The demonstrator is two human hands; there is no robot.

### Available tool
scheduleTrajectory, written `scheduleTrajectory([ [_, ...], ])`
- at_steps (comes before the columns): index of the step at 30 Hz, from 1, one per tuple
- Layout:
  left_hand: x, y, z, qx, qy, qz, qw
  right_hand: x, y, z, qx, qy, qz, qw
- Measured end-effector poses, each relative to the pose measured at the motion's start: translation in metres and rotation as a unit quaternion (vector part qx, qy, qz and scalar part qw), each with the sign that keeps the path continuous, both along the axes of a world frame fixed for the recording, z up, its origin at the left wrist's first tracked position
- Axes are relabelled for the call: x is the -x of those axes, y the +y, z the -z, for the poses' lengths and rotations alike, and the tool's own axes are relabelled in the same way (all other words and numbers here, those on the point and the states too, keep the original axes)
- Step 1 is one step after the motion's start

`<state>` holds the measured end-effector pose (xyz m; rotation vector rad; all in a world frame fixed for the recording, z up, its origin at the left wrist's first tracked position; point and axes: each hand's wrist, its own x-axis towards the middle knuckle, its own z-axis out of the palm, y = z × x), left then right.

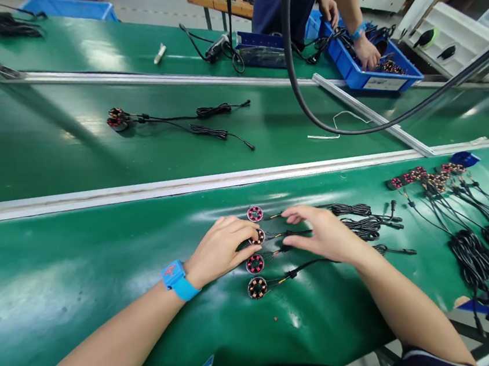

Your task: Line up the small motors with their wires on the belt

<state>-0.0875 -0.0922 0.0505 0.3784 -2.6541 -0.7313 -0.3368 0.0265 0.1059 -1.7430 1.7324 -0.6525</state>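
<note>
Several round motor stators with wire windings lie in a short column on the green bench, their black cables leading right. My left hand (224,248), with a blue wrist strap (179,280), has thumb and fingers closed around the second stator from the top (258,237). Above it is a red-wound stator (254,214); below are another red-wound stator (255,264) and a copper-wound stator (257,288). My right hand (320,234) hovers over the cables just right of the stators, thumb and fingers apart. Bundled black cables (365,225) lie partly behind it.
More stators (428,178) and coiled cables (468,253) are piled at right. Beyond a white rail (156,188), a stator pair (117,120) with cables lies on the green belt. Across it, a co-worker's hand (366,51) reaches into a blue bin (369,79). A black cable (305,105) hangs in front.
</note>
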Motion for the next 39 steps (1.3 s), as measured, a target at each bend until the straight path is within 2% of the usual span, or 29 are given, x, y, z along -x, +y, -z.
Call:
scheduleTrajectory([
  [3,-0.002,0.000,-0.001,-0.005,0.037,-0.038,0.999,-0.021,-0.018,0.014,-0.065,-0.077,-0.058,0.993],
  [7,-0.003,0.000,0.001,-0.017,0.056,-0.069,0.996,-0.023,-0.027,0.028,-0.091,-0.190,-0.042,0.977],
  [9,-0.003,0.000,0.002,-0.015,0.062,-0.065,0.996,-0.021,-0.028,0.030,-0.124,-0.278,-0.026,0.952],
  [12,-0.002,0.001,0.000,-0.005,0.076,-0.053,0.996,-0.021,-0.029,0.033,-0.181,-0.394,0.012,0.901],
  [14,-0.001,0.002,-0.001,0.002,0.082,-0.044,0.996,-0.023,-0.029,0.035,-0.204,-0.443,0.036,0.872],
  [16,-0.001,0.003,-0.003,0.008,0.082,-0.035,0.996,-0.026,-0.029,0.037,-0.213,-0.464,0.049,0.858],
  [19,-0.001,0.003,-0.004,0.013,0.074,-0.022,0.997,-0.028,-0.028,0.039,-0.196,-0.445,0.058,0.872],
  [25,-0.004,-0.007,-0.007,0.033,-0.023,0.045,0.998,-0.029,-0.022,0.037,-0.136,-0.306,0.023,0.942],
  [29,-0.006,-0.008,-0.010,0.053,-0.048,0.062,0.995,-0.031,-0.018,0.034,-0.086,-0.213,0.002,0.973],
  [33,-0.006,-0.004,-0.012,0.078,-0.050,0.050,0.994,-0.033,-0.018,0.032,-0.065,-0.144,-0.003,0.987],
  [39,-0.005,-0.002,-0.010,0.057,-0.031,0.028,0.997,-0.040,-0.018,0.036,-0.045,-0.160,0.028,0.986],
])
